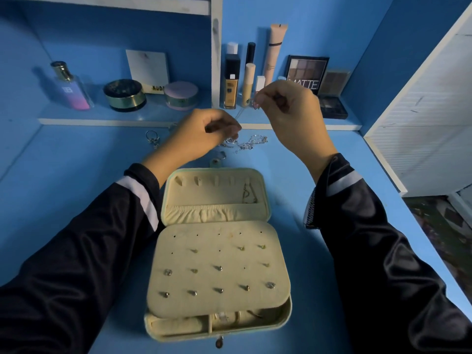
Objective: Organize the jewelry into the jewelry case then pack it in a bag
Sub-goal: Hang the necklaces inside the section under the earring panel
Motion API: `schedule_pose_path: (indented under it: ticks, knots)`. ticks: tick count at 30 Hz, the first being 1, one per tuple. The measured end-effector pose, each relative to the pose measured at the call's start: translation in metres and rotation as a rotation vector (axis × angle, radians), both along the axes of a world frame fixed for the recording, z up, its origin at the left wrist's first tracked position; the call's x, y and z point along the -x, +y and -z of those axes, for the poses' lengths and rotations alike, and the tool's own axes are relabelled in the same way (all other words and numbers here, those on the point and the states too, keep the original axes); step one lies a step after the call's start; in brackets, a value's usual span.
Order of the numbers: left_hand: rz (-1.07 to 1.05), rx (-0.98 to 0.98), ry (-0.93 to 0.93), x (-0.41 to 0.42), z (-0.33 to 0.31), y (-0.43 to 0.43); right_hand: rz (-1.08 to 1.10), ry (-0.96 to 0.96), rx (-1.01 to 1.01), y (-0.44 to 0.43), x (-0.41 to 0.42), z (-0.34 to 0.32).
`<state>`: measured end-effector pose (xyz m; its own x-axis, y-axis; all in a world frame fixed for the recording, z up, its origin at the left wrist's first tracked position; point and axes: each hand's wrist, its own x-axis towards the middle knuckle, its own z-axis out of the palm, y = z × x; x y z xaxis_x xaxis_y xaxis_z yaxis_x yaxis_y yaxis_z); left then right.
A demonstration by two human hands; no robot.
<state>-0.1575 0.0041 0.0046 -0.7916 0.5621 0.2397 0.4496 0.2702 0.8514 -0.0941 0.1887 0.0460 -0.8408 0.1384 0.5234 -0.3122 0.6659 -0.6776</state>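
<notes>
Case (219, 254): cream, open on the blue desk (76, 154) directly in front of you, with the lid laid flat on the far side. Stud panel (178, 297): folded over the near half, with a dozen or so studs (218, 268) seated in its holes. Compartments show under its near edge. Lid (214, 198): one necklace (249, 192) hangs at the right end, above a gathered pocket. Your left hand (212, 131): raised beyond the case, fingers curled, pinching the lower end of a thin chain (241, 114). Your right hand (288, 103): higher and to the right, fingertips pinching the chain's upper end. The chain runs slanted between the two hands, clear of the case. Pile (251, 143): silver chains loose on the desk beyond the case, just below your hands. You cannot tell whether the held chain joins it. Rings (152, 139): on the desk left of your left hand. Shelf (102, 121): behind the desk, holding a perfume bottle (70, 85) and a palette (306, 72).
</notes>
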Motion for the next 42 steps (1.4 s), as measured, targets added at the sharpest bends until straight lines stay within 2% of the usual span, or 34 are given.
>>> schedule_pose_path:
  ticks: [14, 23, 42]
  knots:
    - [-0.149, 0.048, 0.114, 0.002, -0.004, -0.031, 0.077, 0.055, 0.035, 0.005, -0.015, -0.022]
    - [-0.176, 0.048, 0.155, -0.004, -0.02, -0.047, 0.078, 0.017, 0.053, 0.002, -0.021, -0.018]
    - [-0.068, -0.042, 0.257, -0.057, -0.063, -0.064, -0.039, -0.052, 0.061, -0.02, -0.055, -0.008]
